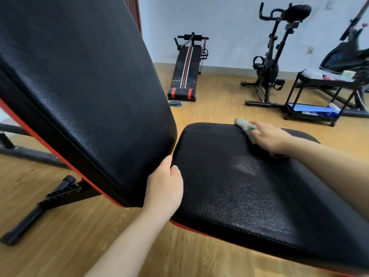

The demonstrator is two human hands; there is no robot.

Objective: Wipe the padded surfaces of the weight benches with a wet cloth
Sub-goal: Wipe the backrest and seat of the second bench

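Pressing a grey cloth flat under its fingers, the right hand rests on the seat pad's far edge. Left hand fingers curl over the pad's near corner, beside the raised backrest. Beyond the cloth, a wooden floor holds a sit-up bench and an exercise bike.
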